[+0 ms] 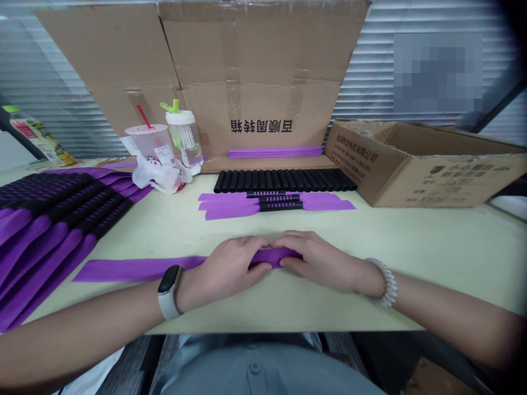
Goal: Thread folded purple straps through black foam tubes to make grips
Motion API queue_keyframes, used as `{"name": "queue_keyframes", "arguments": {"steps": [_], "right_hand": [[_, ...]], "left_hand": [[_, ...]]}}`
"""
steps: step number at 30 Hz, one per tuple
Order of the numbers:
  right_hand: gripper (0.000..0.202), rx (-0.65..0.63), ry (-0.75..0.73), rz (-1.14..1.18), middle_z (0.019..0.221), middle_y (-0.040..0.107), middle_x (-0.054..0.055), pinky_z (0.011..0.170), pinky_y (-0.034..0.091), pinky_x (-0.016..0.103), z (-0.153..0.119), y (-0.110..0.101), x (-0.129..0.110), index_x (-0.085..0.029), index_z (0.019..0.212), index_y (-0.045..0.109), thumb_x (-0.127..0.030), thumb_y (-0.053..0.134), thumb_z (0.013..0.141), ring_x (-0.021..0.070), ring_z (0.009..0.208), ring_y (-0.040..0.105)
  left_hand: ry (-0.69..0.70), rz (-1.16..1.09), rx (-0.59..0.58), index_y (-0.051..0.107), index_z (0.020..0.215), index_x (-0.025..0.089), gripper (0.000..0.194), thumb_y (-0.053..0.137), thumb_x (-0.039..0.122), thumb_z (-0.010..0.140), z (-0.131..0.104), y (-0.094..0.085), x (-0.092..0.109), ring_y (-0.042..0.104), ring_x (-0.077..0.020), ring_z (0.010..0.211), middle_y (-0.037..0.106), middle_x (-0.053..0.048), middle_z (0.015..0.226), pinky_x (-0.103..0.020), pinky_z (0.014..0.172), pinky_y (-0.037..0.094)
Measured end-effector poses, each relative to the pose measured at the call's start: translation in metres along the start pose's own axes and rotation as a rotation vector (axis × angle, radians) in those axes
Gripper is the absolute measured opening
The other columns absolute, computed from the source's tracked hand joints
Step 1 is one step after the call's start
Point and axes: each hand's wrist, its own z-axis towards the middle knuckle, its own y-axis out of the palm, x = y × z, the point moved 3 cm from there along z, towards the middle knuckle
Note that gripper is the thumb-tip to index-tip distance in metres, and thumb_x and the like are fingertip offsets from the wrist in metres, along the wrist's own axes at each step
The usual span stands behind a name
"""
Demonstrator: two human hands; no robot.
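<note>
A flat purple strap [140,269] lies across the table's near part, its loose end pointing left. My left hand [234,260] is closed on it, thumb below and fingers above. Close beside it, my right hand [319,260] pinches the strap's right part, and the two hands' fingertips nearly meet. The strap looks folded or curled between them; its right end is hidden by my right hand. Just beyond my hands lie several purple straps with black sleeves [280,206]. Behind those runs a row of black tubes [284,180], side by side.
Many sleeved purple straps [69,214] are piled at the left. A drink cup [150,145] in a plastic bag, a lidded bottle [184,140] and a juice bottle [39,137] stand behind them. An open carton [436,181] sits at right; flat purple straps [275,152] lie against upright cardboard [263,66].
</note>
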Motion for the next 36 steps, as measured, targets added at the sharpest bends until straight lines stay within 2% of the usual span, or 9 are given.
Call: {"name": "queue_keyframes", "arguments": {"steps": [4, 8, 10, 12, 15, 19, 25, 30, 36], "right_hand": [[0.014, 0.006, 0.002, -0.031, 0.091, 0.066, 0.003, 0.075, 0.044, 0.028, 0.000, 0.000, -0.007, -0.018, 0.101, 0.061, -0.016, 0.055, 0.089, 0.0157, 0.083, 0.059], [0.019, 0.007, -0.033, -0.284, 0.077, 0.065, 0.007, 0.068, 0.042, 0.033, -0.002, 0.007, -0.019, -0.013, 0.095, 0.059, -0.023, 0.044, 0.096, 0.0188, 0.069, 0.058], [0.024, 0.061, -0.082, -0.409, 0.067, 0.062, 0.006, 0.065, 0.040, 0.035, -0.003, 0.008, -0.025, -0.011, 0.096, 0.059, -0.022, 0.038, 0.097, 0.0192, 0.060, 0.056], [0.029, 0.157, -0.154, -0.472, 0.067, 0.063, 0.007, 0.064, 0.039, 0.036, -0.006, 0.006, -0.031, -0.007, 0.108, 0.057, -0.020, 0.034, 0.096, 0.0197, 0.059, 0.055], [0.037, 0.259, -0.193, -0.477, 0.069, 0.065, 0.007, 0.061, 0.038, 0.033, -0.009, 0.006, -0.034, -0.004, 0.126, 0.046, -0.018, 0.029, 0.096, 0.0185, 0.057, 0.055], [0.041, 0.257, -0.090, -0.507, 0.059, 0.062, 0.002, 0.053, 0.031, 0.027, -0.011, 0.014, -0.029, -0.009, 0.132, 0.042, -0.019, 0.029, 0.094, 0.0153, 0.047, 0.049], [0.044, 0.250, -0.044, -0.460, 0.062, 0.065, 0.003, 0.051, 0.030, 0.026, -0.012, 0.019, -0.029, -0.011, 0.134, 0.042, -0.019, 0.028, 0.094, 0.0146, 0.048, 0.051], [0.042, 0.278, -0.093, -0.541, 0.056, 0.061, 0.002, 0.049, 0.027, 0.026, -0.012, 0.020, -0.031, -0.012, 0.132, 0.045, -0.020, 0.029, 0.094, 0.0132, 0.043, 0.046], [0.038, 0.287, -0.144, -0.546, 0.053, 0.059, 0.001, 0.048, 0.025, 0.026, -0.014, 0.020, -0.030, -0.013, 0.128, 0.049, -0.023, 0.029, 0.097, 0.0124, 0.041, 0.044]], "left_hand": [[-0.066, -0.044, -0.056, 0.063, 0.097, 0.019, 0.016, 0.060, 0.029, 0.085, 0.000, -0.001, 0.003, 0.065, -0.0232, 0.081, 0.070, -0.004, 0.090, -0.034, 0.071, 0.049], [-0.052, -0.190, -0.060, 0.065, 0.089, 0.021, 0.007, 0.062, 0.024, 0.083, -0.002, 0.000, 0.009, 0.066, -0.0192, 0.080, 0.071, 0.001, 0.089, -0.028, 0.069, 0.048], [-0.045, -0.239, -0.060, 0.066, 0.088, 0.022, 0.006, 0.063, 0.023, 0.083, -0.003, 0.001, 0.013, 0.067, -0.0182, 0.081, 0.072, 0.002, 0.089, -0.027, 0.069, 0.048], [-0.069, -0.279, -0.064, 0.068, 0.086, 0.021, 0.007, 0.062, 0.024, 0.083, -0.003, 0.002, 0.015, 0.067, -0.0178, 0.079, 0.073, 0.002, 0.088, -0.026, 0.068, 0.048], [-0.101, -0.337, -0.073, 0.069, 0.082, 0.021, 0.009, 0.060, 0.023, 0.083, -0.002, 0.004, 0.018, 0.067, -0.0172, 0.075, 0.073, 0.002, 0.085, -0.025, 0.065, 0.048], [-0.067, -0.444, -0.084, 0.069, 0.082, 0.020, 0.009, 0.062, 0.016, 0.079, -0.002, 0.009, 0.023, 0.067, -0.0159, 0.077, 0.073, 0.002, 0.086, -0.024, 0.067, 0.049], [-0.066, -0.490, -0.070, 0.067, 0.075, 0.018, 0.011, 0.059, 0.011, 0.076, -0.001, 0.012, 0.024, 0.064, -0.0142, 0.070, 0.072, 0.002, 0.079, -0.023, 0.063, 0.049], [-0.062, -0.465, -0.074, 0.067, 0.072, 0.018, 0.011, 0.059, 0.011, 0.076, -0.001, 0.013, 0.024, 0.062, -0.0132, 0.065, 0.071, 0.002, 0.074, -0.022, 0.060, 0.048], [-0.001, -0.450, -0.077, 0.071, 0.077, 0.020, 0.007, 0.064, 0.020, 0.080, -0.004, 0.010, 0.024, 0.063, -0.0128, 0.069, 0.071, 0.003, 0.077, -0.021, 0.060, 0.048]]}}
